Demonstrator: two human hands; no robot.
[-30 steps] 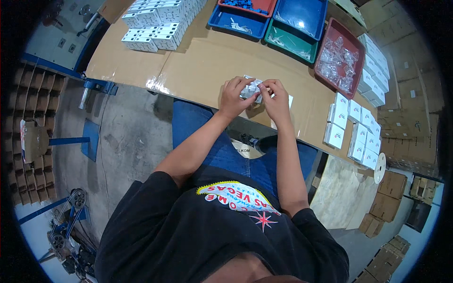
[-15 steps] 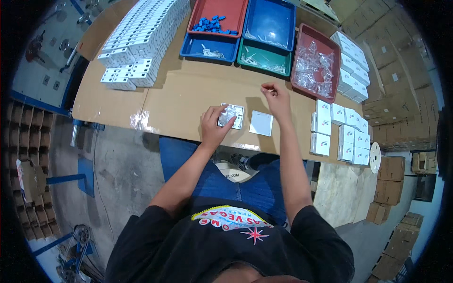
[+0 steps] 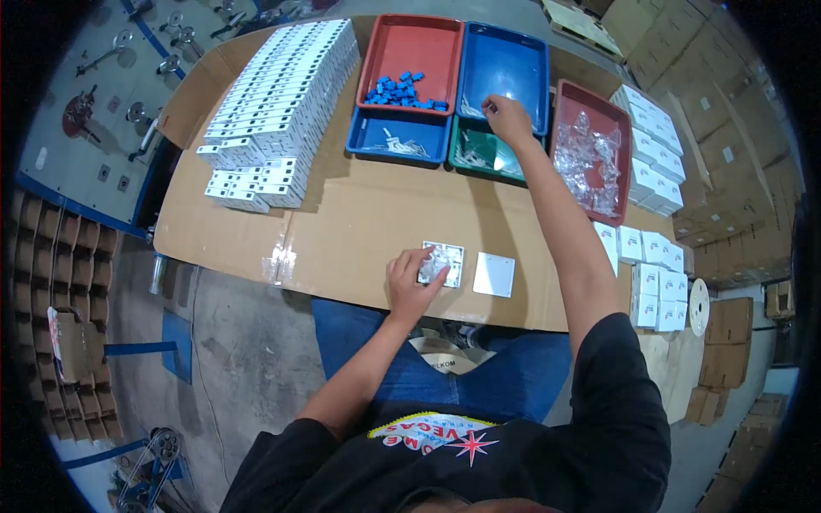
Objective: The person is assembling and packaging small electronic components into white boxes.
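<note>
My left hand [image 3: 413,284] grips an open white square plastic housing [image 3: 456,257] on the table, thumb along its near edge and fingers on its left side. Something clear and shiny, perhaps a small bag, lies in the housing, partly under the fingers. Just to the right lies a flat white square cover [image 3: 494,274]. My right hand [image 3: 510,121] is stretched out to the near end of the large blue tray [image 3: 505,60], where thin white pieces [image 3: 469,109] lie. Its fingertips are pinched together; whatever is between them is too small to make out.
A red tray [image 3: 416,43] holds small blue parts; a smaller blue tray [image 3: 363,137] and a green tray [image 3: 496,158] hold white pieces. Clear plastic bags [image 3: 590,158] fill another red tray. White boxes [image 3: 286,94] stand stacked at left, with more white boxes [image 3: 647,141] at right.
My right hand has moved from above the table, right of the cover, forward to the large blue tray. My left hand stays on the housing. The whole view has shifted.
</note>
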